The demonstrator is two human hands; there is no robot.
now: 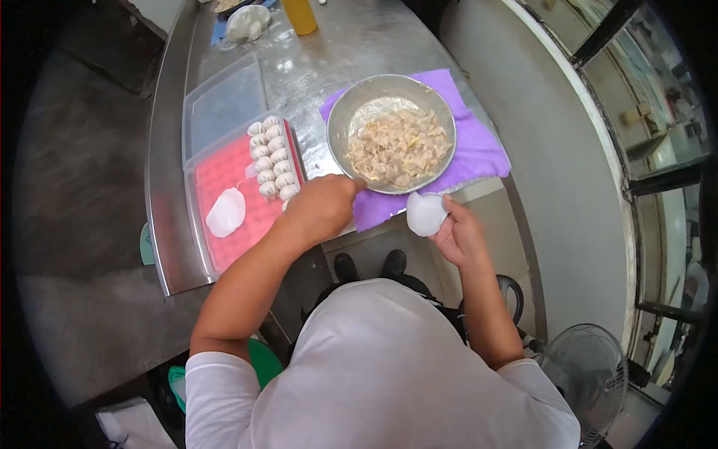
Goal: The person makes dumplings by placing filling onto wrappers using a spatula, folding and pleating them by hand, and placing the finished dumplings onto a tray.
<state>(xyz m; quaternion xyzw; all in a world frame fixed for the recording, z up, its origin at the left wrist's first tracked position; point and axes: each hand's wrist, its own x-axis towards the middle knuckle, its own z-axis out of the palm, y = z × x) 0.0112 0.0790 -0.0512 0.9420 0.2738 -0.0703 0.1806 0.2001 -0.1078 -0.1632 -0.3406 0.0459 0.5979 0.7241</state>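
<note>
A round white dumpling wrapper point(427, 215) is pinched at its edge by my right hand point(461, 233), just in front of the metal bowl. My left hand point(326, 204) is closed at the bowl's near left rim, and whatever its fingers grip is hidden. Pale chopped filling point(401, 146) lies heaped in the metal bowl point(338, 112). Left of the bowl, several pleated dumplings point(281, 166) sit in rows on a red tray point(258, 247). A pile of loose wrappers point(226, 212) rests on the same tray, partly near my left forearm.
Under the bowl is a purple cloth point(479, 153) on the steel table point(314, 63). A clear plastic lid point(224, 108) lies behind the tray. Farther back stand a yellow container point(300, 16) and a white plastic bag point(248, 22). A fan point(587, 378) stands at lower right.
</note>
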